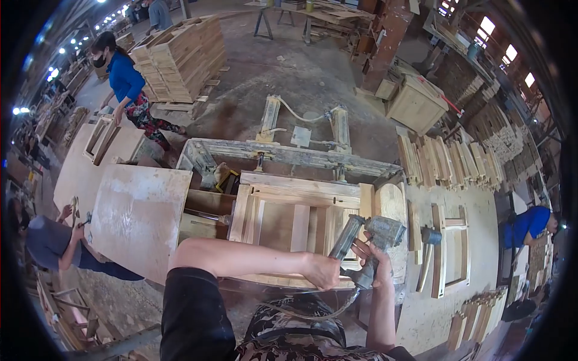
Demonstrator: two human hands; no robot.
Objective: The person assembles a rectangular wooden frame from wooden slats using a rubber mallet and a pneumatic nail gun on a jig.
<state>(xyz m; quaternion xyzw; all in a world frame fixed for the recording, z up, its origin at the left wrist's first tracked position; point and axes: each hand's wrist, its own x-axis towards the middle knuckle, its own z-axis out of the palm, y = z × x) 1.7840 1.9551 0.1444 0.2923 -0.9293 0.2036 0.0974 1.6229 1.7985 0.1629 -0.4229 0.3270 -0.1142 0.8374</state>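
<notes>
My right hand (378, 265) is wrapped round the handle of a pneumatic nail gun (385, 230), its worn grey body tilted over the right end of the work. An air hose (322, 315) runs from the gun's lower end across my lap. My left hand (323, 271) is closed at the lower end of the gun's long magazine; its fingertips are hidden. Beneath the gun lies a pale wooden frame (283, 187) with slats, held in a clamping jig (289, 153). My left forearm covers part of the frame's near side.
To the right, a table (421, 325) bears a mallet (429, 236), a small wooden frame (439, 253) and wood strips (448, 161). A plywood sheet (135, 207) lies left. Co-workers stand at left (57, 243), far left (126, 78) and right (530, 225). Behind is stacked timber (180, 57).
</notes>
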